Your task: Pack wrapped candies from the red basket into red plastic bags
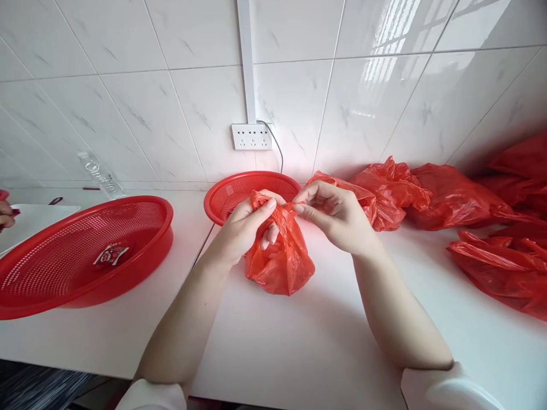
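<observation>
A small red plastic bag (280,262) stands on the white counter (299,341) in front of me, its bottom resting on the surface. My left hand (250,225) is closed around the bag's top on the left side. My right hand (333,213) pinches the bag's handle or top edge on the right, fingers pressed together. Both hands meet just above the bag. What is inside the bag is hidden.
A small red mesh basket (239,191) stands behind the bag. A large red mesh basket (85,256) with a small packet (111,254) sits left. Several red bags (427,196) lie right. A plastic bottle (100,176), a wall socket (252,136) and another person's hand (5,215) are visible.
</observation>
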Demonstrator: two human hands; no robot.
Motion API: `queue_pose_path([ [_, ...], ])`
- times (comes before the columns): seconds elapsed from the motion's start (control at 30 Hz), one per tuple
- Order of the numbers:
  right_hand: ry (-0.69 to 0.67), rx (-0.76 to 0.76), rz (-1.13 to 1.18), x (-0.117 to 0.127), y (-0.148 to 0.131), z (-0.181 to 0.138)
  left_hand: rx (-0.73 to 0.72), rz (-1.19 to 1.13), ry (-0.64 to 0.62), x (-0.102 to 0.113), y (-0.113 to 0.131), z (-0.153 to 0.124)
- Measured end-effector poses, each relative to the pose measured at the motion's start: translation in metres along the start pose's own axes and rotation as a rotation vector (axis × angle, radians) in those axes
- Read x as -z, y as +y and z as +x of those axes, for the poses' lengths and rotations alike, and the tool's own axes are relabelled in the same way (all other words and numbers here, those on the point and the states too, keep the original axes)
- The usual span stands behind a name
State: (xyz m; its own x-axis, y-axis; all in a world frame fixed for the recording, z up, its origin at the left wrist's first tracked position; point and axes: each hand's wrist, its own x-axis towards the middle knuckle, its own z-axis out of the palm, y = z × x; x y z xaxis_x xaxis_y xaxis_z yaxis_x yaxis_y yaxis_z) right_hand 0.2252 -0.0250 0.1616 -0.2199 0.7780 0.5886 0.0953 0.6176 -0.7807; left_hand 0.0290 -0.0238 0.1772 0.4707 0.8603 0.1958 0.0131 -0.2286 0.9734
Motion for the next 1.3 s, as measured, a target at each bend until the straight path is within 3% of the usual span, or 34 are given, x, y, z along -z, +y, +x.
queue_pose_path([
  [0.13, 0.097, -0.002, 0.020, 0.012, -0.001, 0.000, -0.004, -0.019, 0.012, 0.008, -0.002, 0.003],
  [0.2, 0.081, 0.039, -0.026, 0.016, -0.004, -0.002, 0.016, -0.032, 0.032, 0.012, -0.003, 0.005],
  [0.37, -0.266, 0.178, -0.298, 0.010, -0.012, -0.009, 0.032, -0.072, 0.050, 0.015, -0.008, 0.008],
  [0.5, -0.393, 0.173, -0.318, 0.002, -0.009, -0.006, -0.058, 0.098, -0.029, 0.017, -0.004, 0.004],
  [0.6, -0.217, 0.062, -0.178, -0.002, 0.002, 0.000, -0.187, 0.455, -0.087, 0.016, 0.002, -0.003],
  [0.67, -0.065, -0.002, -0.037, -0.005, 0.012, 0.005, -0.335, 0.756, -0.008, 0.015, 0.003, -0.007],
  [0.77, -0.127, -0.105, 0.175, -0.009, 0.024, 0.008, -0.603, 1.035, 0.175, 0.014, -0.002, -0.005],
  [0.87, -0.234, -0.171, 0.242, -0.011, 0.030, 0.008, -0.810, 1.025, 0.225, 0.016, -0.011, 0.003],
  [1.0, -0.280, -0.123, 0.250, -0.012, 0.029, 0.008, -0.966, 0.895, 0.291, 0.018, -0.016, 0.012],
  [1.13, -0.191, -0.097, 0.261, -0.010, 0.025, 0.010, -0.956, 0.798, 0.285, 0.023, -0.014, 0.009],
  [1.3, -0.149, -0.138, 0.327, -0.002, 0.025, 0.010, -0.745, 0.767, 0.215, 0.032, -0.011, -0.001],
])
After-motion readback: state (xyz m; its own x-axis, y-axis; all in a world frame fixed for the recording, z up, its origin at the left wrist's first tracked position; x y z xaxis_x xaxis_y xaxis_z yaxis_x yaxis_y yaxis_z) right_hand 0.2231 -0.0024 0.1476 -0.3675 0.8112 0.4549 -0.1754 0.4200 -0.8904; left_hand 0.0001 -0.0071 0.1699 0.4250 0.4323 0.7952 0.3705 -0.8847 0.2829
